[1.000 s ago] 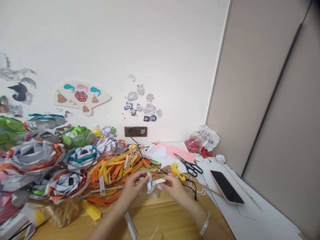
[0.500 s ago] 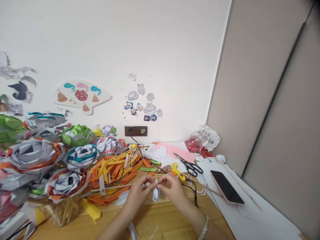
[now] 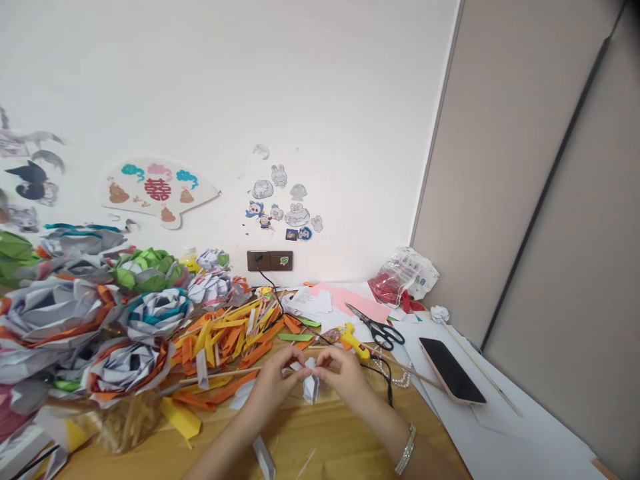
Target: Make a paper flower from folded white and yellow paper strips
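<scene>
A small folded white paper piece (image 3: 311,388) is pinched between my two hands above the wooden table. My left hand (image 3: 280,372) grips its upper left side with thumb and fingertips. On the other side, my right hand (image 3: 341,371) pinches it near the top, fingers bent. The paper's lower end hangs free and comes to a point. Just beyond my right hand lies a yellow glue gun (image 3: 354,341) with a black cord. A white paper strip (image 3: 263,457) rests by my left forearm.
Large paper flowers (image 3: 127,367) crowd the left side, beside orange and yellow folded strips (image 3: 225,337). Black-handled scissors (image 3: 383,333) lie on pink paper (image 3: 350,300). To the right, a phone (image 3: 451,370) and a thin wooden stick (image 3: 483,370) rest on white sheets (image 3: 500,437). A bead string (image 3: 403,381) lies nearby.
The whole view has shifted slightly, so things appear a little further left. Both hands keep their pinch on the folded paper, with only tiny finger movement.
</scene>
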The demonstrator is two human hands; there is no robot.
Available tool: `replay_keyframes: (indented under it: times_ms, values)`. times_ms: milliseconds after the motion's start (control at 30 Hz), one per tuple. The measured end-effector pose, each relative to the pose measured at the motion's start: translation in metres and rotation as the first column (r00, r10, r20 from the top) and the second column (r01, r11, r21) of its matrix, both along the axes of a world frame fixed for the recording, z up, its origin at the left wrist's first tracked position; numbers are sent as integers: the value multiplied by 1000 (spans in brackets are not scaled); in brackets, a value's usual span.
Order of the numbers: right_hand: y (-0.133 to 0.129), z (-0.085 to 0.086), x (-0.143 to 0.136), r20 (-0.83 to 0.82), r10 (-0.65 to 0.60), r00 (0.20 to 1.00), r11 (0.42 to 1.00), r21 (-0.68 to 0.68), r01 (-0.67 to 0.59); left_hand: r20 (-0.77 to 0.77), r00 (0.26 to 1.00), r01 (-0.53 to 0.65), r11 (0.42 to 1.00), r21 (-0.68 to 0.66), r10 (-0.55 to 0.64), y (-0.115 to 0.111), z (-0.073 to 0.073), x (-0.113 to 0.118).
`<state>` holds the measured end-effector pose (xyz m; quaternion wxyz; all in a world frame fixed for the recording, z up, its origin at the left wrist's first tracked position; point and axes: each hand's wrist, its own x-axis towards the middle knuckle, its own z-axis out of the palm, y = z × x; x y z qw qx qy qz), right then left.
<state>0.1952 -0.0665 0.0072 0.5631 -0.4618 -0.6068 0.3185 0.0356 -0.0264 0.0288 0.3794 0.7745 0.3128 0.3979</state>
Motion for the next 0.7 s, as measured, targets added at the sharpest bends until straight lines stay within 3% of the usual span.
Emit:
replay_keyframes:
  times_ms: [133,267,433,700]
  values:
    - [-3,2,4,-30,94,995,992,-86,-97,-33,990,137,990,-46,-138,4,-1,-4]
    - [-1,-5,9,13,177,984,952,-256,-168,-89,955,263,947,-185,-283,12,-12,-5]
    - [3,-16,8,-36,199,979,924,-325,-200,-118,952,239,927,-288,-283,16,-23,-5]
    - [2,-15,2,-57,121,991,947,-292,-132,-180,960,168,955,-244,-214,12,-15,-2]
